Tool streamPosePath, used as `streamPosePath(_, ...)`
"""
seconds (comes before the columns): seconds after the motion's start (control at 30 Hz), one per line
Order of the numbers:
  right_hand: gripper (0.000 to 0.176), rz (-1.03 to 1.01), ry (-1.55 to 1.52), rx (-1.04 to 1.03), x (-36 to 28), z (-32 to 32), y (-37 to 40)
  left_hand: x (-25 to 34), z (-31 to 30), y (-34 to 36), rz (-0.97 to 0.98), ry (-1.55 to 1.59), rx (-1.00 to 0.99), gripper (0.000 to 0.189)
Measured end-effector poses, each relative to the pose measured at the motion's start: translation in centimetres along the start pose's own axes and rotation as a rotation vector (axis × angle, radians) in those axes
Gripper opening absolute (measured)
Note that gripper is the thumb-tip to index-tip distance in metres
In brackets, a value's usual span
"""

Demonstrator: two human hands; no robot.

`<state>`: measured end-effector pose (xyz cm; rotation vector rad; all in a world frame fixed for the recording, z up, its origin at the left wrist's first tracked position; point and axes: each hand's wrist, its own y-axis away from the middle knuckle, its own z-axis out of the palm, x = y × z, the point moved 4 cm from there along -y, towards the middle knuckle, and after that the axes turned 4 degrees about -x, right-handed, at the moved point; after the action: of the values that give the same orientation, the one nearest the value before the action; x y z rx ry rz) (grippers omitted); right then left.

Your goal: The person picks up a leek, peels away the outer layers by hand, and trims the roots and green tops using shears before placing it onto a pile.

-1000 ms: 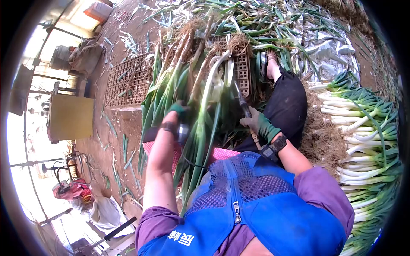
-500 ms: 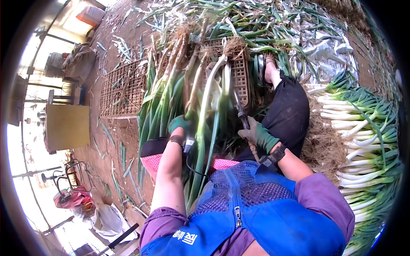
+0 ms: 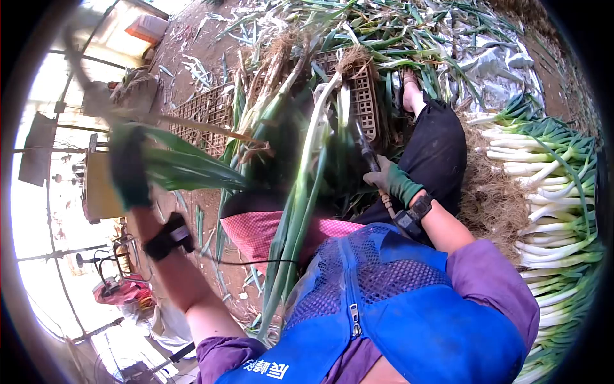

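My left hand (image 3: 130, 163), in a dark green glove and smeared by motion, is raised at the left, closed around a leek (image 3: 192, 168) whose leaves stretch to the right. My gloved right hand (image 3: 391, 179) grips a metal air gun (image 3: 367, 153) with a hose fitting at its lower end. Its nozzle points up toward a brown plastic crate (image 3: 366, 105). One long leek (image 3: 306, 185) lies upright in view across my lap, roots at the top. Behind it, more untrimmed leeks (image 3: 272, 96) rest on the crates.
Cleaned white-stemmed leeks (image 3: 543, 211) lie in a long row at the right, roots (image 3: 489, 205) inward. Loose leaves (image 3: 409, 32) cover the ground at the top. Another crate (image 3: 204, 115) and a yellowish box (image 3: 105, 185) stand left. A thin cable (image 3: 249, 262) crosses near my lap.
My left hand has swung from the leeks in front of me far out to the left, carrying a leek. My right hand still holds the air gun. The view has shifted slightly.
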<state>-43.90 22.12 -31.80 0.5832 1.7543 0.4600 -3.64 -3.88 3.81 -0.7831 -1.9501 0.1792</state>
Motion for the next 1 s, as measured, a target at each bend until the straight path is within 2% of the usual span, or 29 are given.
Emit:
streamPosePath(0.07, 0.058, -0.007, -0.035, -0.016, 0.0, 0.0, 0.0, 8.3, -5.4, -0.3, 0.199, -0.898, 0.095, 0.03)
streamPosePath(0.13, 0.052, -0.036, -0.027, 0.004, 0.3, 0.2, -0.1, 12.9, -10.7, -0.6, -0.087, -0.606, 0.415, 0.037)
streamPosePath(0.17, 0.048, -0.046, -0.011, 0.013, 0.4, 0.2, -0.1, 16.4, -10.6, -0.6, -0.027, -0.79, 0.423, 0.039)
streamPosePath(0.23, 0.043, -0.091, -0.004, 0.02, 0.3, 0.3, -0.1, 21.2, -10.4, -0.9, -0.014, -1.056, 0.385, 0.048)
streamPosePath(0.33, 0.043, -0.074, 0.002, 0.002, 0.0, 0.2, 0.5, 22.3, -4.5, -0.4, 0.074, -0.926, 0.137, 0.041)
streamPosePath(0.37, 0.043, -0.072, 0.017, -0.004, 0.0, 0.2, 0.5, 21.0, -2.5, -0.8, -0.022, -1.076, 0.037, 0.037)
streamPosePath(0.43, 0.044, -0.069, 0.044, -0.013, 0.1, 0.2, 0.5, 17.0, 3.1, -1.3, -0.215, -1.092, -0.219, 0.03)
streamPosePath(0.5, 0.046, -0.105, 0.021, -0.015, 0.3, 0.7, 0.3, 10.0, 10.0, -0.6, -0.446, -0.789, -0.46, 0.027)
streamPosePath(0.53, 0.047, -0.124, 0.011, -0.013, 0.5, 0.7, 0.1, 4.1, 12.9, 0.5, -0.561, -0.406, -0.578, 0.029)
streamPosePath(0.57, 0.056, -0.096, 0.015, -0.031, 0.1, 0.6, 0.5, -0.5, 16.6, 2.4, -0.686, -0.178, -0.606, 0.034)
streamPosePath(0.6, 0.057, -0.089, -0.011, -0.043, -0.4, 0.4, 1.1, -4.6, 19.9, 4.0, -0.742, -0.174, -0.72, 0.04)
streamPosePath(0.63, 0.057, -0.082, -0.038, -0.052, -0.9, 0.2, 1.7, -8.9, 23.3, 6.4, -0.822, 0.086, -0.674, 0.039)
streamPosePath(0.67, 0.058, -0.072, -0.063, -0.064, -1.4, -0.1, 2.4, -8.3, 25.9, 7.5, -0.885, -0.079, -0.696, 0.044)
streamPosePath(0.7, 0.059, -0.117, -0.036, -0.033, -2.1, -0.3, 3.3, -10.9, 28.2, 9.4, -0.93, 0.079, -0.646, 0.05)
streamPosePath(0.77, 0.06, -0.202, 0.02, 0.021, -3.3, -0.7, 5.7, -11.1, 30.8, 10.8, -0.912, 0.068, -0.631, 0.049)
streamPosePath(0.87, 0.059, -0.349, 0.015, -0.185, -5.6, 0.1, 10.7, -12.1, 31.7, 11.7, -0.859, 0.067, -0.596, 0.05)
streamPosePath(0.97, 0.057, -0.46, 0.063, -0.24, -6.5, 1.1, 13.4, -13.3, 31.0, 11.6, -0.722, 0.094, -0.587, 0.045)
streamPosePath(1.0, 0.056, -0.435, 0.084, -0.214, -6.4, 1.1, 13.2, -13.4, 30.9, 11.6, -0.778, 0.115, -0.562, 0.044)
